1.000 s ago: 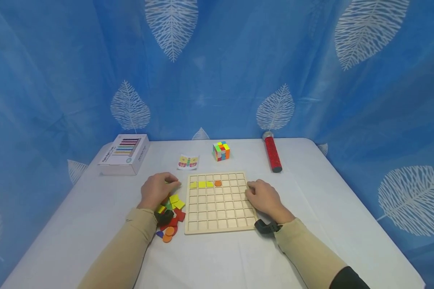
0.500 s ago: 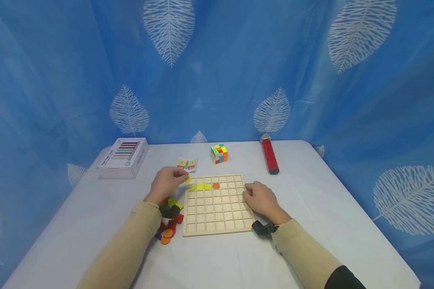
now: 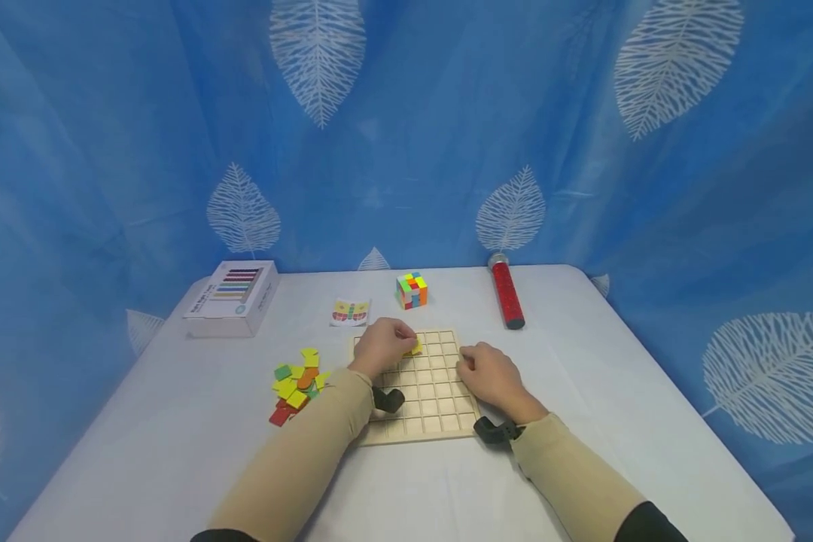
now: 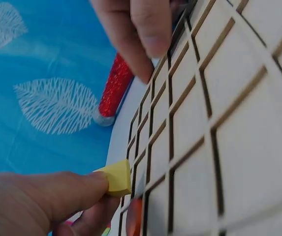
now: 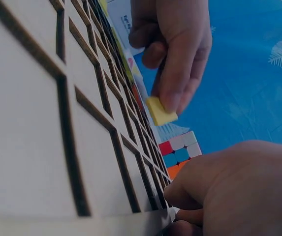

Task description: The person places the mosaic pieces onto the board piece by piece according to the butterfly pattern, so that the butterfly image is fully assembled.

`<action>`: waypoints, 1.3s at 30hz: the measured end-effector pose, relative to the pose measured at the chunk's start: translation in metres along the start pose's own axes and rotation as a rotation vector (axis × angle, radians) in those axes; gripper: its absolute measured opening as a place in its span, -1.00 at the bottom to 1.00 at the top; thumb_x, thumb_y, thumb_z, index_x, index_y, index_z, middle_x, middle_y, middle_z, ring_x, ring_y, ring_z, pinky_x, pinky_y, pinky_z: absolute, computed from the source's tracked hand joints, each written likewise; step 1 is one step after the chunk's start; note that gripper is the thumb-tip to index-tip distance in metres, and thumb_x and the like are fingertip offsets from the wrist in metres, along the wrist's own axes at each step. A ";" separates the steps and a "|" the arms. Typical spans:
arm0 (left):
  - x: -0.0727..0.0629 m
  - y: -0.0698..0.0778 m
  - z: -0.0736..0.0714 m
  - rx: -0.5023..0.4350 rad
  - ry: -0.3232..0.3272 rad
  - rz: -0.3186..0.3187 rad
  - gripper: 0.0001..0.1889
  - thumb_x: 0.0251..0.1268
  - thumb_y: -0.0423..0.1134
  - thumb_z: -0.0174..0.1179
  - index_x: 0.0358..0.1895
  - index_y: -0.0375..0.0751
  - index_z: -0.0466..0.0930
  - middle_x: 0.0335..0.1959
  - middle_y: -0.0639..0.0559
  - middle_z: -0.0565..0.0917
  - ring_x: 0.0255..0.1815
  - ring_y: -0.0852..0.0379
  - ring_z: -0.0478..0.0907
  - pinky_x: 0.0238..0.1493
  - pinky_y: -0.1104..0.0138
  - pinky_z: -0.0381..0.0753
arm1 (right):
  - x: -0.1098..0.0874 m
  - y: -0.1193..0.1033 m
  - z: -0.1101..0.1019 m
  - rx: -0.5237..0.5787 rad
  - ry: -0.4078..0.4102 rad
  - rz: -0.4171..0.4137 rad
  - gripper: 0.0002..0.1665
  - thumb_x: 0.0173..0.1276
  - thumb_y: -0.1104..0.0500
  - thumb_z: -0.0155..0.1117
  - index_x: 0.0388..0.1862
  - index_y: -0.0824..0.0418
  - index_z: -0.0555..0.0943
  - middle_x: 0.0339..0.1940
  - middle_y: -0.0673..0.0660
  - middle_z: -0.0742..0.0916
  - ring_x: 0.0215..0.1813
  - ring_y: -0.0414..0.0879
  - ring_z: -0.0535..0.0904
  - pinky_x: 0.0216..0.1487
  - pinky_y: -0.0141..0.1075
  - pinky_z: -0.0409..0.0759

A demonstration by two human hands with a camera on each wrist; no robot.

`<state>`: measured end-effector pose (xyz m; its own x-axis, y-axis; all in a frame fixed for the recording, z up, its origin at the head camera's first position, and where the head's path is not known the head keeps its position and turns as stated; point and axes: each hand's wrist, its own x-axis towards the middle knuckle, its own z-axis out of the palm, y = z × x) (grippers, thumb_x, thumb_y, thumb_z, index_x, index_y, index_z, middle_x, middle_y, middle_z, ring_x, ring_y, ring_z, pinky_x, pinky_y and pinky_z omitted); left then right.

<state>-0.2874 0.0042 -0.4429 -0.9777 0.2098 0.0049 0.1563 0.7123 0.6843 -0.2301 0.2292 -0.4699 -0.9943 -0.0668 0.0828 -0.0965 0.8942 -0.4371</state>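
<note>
My left hand [image 3: 382, 348] is over the upper part of a wooden grid board [image 3: 440, 406]. It pinches a yellow tile [image 4: 117, 178] between thumb and fingers, tilted close over the cells. An orange round piece [image 4: 134, 216] sits in the board just below that tile; the left hand hides the rest of that row in the head view. At the board's right edge, my right hand [image 3: 493, 379] grips the rim with curled fingers [image 4: 145, 29]. Loose yellow, green, orange and red pieces [image 3: 296, 390] lie in a heap left of the board.
A picture card [image 3: 349, 312] with a butterfly pattern lies behind the board. Further back stand a puzzle cube [image 3: 412, 290] and a white box [image 3: 233, 297]. A red glittery tube [image 3: 507, 293] lies at the back right, before a blue leaf-print curtain [image 3: 420, 135].
My left hand has come up from the heap with a yellow tile and moved right across the board's upper rows. The heap is uncovered now. My right hand has stayed at the rim.
</note>
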 end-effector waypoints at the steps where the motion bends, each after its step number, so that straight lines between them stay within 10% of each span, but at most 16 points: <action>1: 0.001 0.003 0.004 0.006 0.005 0.000 -0.91 0.31 -0.09 0.37 -0.21 0.07 0.80 -0.22 0.16 0.78 -0.25 0.14 0.66 -0.29 0.21 0.54 | 0.000 0.000 0.000 0.000 0.000 -0.003 -0.54 0.43 0.09 0.18 0.22 0.25 0.68 -0.41 0.06 0.54 -0.39 -0.09 0.41 -0.41 -0.26 0.28; 39: 0.008 0.010 0.014 0.267 -0.037 0.121 -0.86 0.39 -0.20 0.29 -0.23 0.14 0.83 -0.23 0.25 0.78 -0.27 0.19 0.64 -0.31 0.19 0.61 | 0.003 -0.002 0.002 -0.011 0.015 -0.019 -0.69 0.42 0.09 0.18 0.01 0.18 0.72 -0.44 0.03 0.51 -0.40 -0.11 0.39 -0.42 -0.26 0.27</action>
<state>-0.2913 0.0224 -0.4460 -0.9446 0.3252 0.0447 0.3079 0.8305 0.4641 -0.2331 0.2262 -0.4706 -0.9915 -0.0773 0.1047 -0.1149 0.8976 -0.4255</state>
